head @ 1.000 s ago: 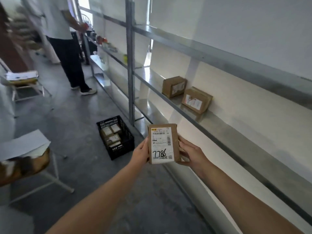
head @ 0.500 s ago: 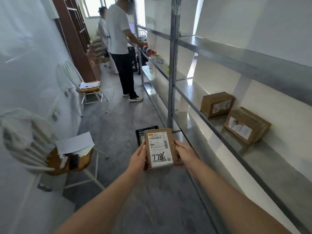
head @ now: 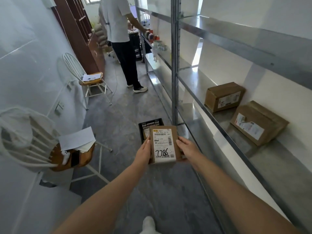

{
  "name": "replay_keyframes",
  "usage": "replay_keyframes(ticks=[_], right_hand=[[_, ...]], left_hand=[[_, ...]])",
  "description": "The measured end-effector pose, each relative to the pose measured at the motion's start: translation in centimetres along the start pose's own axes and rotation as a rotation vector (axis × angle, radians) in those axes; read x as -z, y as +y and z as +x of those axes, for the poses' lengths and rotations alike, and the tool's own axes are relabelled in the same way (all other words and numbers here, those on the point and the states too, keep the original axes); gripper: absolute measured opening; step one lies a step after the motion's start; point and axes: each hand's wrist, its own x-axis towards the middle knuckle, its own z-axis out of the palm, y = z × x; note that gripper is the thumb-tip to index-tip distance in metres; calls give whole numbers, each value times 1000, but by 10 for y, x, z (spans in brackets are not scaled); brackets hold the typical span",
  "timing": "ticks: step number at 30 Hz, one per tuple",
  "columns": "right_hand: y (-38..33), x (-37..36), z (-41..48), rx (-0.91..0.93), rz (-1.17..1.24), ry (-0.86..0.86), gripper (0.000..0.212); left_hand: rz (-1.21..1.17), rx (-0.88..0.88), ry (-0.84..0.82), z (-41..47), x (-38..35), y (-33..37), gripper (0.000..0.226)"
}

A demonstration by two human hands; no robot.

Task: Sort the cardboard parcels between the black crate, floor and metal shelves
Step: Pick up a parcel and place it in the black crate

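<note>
Both hands clamp one small parcel by its sides. The left hand has its thumb along the left edge and the right hand has its thumb on the right edge. The other fingers are tucked behind the box, so I can't tell exactly how they lie. The label faces the person, w/ "7786" handwritten on it.

The parcel's held in the air in front of the body, above the floor. From here it hides part of the black crate, which sits on the floor by the shelf upright. At least one more parcel shows inside the crate. On the right are the metal shelves. The mid level carries two bigger parcels, a rear box and a near box, just beside each other, the near one skewed.

Prob reading the label before picking a spot. Risks:
- **Drop:** the grip's edge-only, so freeing one hand early could send the box to the floor.
- **Clip:** swinging right, the box or a forearm could hit the front rail or the upright.
- **Nudge:** set down too close to the skewed box, it may push it.
- **Bump:** the aisle's narrow, w/ a chair holding papers on the left and another person ahead, so a careless step could hit sth.
</note>
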Motion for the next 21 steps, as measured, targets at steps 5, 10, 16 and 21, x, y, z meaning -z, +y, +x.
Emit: replay_keyframes(ticks=[5,10,16,21], right_hand=[[-10,3,41,-18,-25,84,32],[-35,9,89,-56,-89,195,33],[-79,-29,165,-54,-152,188,34],[-103,-94,227,-14,-179,139,30]], left_hand=[[-7,7,-48,48,-24,5,60],[-69,4,-192,90,-37,36,35],[-161,55,-224,168,-6,61,42],[-187,109,-183,239,41,80,48]])
